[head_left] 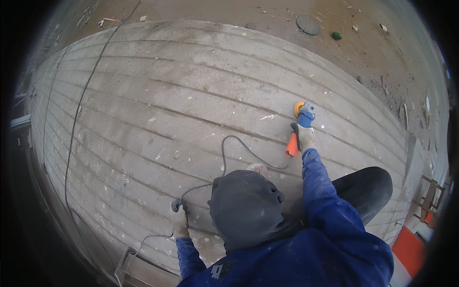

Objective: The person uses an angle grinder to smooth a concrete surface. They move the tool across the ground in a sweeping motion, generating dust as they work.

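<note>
My right hand (305, 137), in a pale glove, is stretched forward and shut on an angle grinder (300, 125) with an orange body and a blue head. Its orange disc (298, 108) rests against the weathered wooden plank surface (158, 105). The grinder's grey cable (224, 153) loops back across the planks to my left hand (180, 226). That hand is gloved, pressed on the planks and closed around the cable just behind a grey-blue plug (176, 205). Blue jacket sleeves cover both arms.
A dark hood (246, 205) and a black-trousered knee (368, 186) lie between my arms. A thin wire (79, 110) runs along the planks at the left. Beyond is dirt ground with a round lid (307, 25) and debris. An orange object (409, 248) and a metal frame (430, 201) stand lower right.
</note>
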A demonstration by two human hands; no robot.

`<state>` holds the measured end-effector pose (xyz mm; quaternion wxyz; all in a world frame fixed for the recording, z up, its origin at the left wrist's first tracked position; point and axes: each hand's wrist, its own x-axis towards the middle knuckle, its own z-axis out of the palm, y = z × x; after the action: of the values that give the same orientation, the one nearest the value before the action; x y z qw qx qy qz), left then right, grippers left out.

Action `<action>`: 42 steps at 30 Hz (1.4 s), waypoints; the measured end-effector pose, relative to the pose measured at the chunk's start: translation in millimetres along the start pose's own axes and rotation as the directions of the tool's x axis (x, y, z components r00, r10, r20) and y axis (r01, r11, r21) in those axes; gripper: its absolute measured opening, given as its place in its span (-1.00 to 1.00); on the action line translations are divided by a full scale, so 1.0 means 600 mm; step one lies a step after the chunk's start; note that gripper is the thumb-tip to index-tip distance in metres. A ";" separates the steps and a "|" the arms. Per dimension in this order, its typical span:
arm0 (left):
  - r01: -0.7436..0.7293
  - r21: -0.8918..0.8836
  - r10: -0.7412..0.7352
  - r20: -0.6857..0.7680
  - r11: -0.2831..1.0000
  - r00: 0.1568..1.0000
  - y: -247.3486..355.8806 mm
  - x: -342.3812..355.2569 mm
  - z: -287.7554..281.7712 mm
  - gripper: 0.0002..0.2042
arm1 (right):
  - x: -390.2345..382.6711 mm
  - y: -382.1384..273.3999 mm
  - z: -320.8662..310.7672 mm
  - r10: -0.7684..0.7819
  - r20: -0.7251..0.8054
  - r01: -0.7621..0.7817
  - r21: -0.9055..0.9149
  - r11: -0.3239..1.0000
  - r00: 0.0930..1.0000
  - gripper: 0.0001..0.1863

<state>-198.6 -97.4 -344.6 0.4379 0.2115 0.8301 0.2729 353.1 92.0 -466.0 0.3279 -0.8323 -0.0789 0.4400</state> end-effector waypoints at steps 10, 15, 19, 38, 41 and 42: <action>0.465 0.379 -0.473 -0.078 0.800 0.878 -0.165 -0.164 -0.195 -0.92 | -0.156 -0.074 0.214 -0.213 0.309 0.356 -0.549 0.756 0.927 -0.51; 0.294 0.809 -0.557 0.049 0.510 0.829 -0.244 -0.201 -0.262 -0.68 | -0.250 -0.087 0.317 -0.136 0.567 0.503 -0.564 0.655 0.813 -0.27; 0.083 0.955 -0.338 0.020 0.286 0.941 -0.024 -0.177 -0.108 -0.27 | -0.299 -0.100 0.357 -0.043 0.730 0.630 -0.557 0.542 0.682 -0.26; -0.202 0.640 0.098 0.194 0.742 0.976 0.054 -0.061 0.082 -0.37 | -0.244 0.009 0.233 -0.163 0.634 0.621 -0.614 0.487 0.756 -0.23; -0.148 0.695 0.103 0.107 0.703 0.989 0.054 -0.045 0.081 -0.32 | -0.308 -0.034 0.258 -0.113 0.713 0.681 -0.594 0.429 0.693 -0.25; -0.128 0.710 0.106 0.075 0.692 0.992 0.053 -0.037 0.083 -0.30 | -0.307 -0.042 0.277 -0.122 0.726 0.692 -0.570 0.444 0.676 -0.26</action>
<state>-141.2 -72.7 -334.0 0.3149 0.4207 0.8496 -0.0454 115.9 113.5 -390.9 -0.0350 -0.6533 -0.5805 0.4848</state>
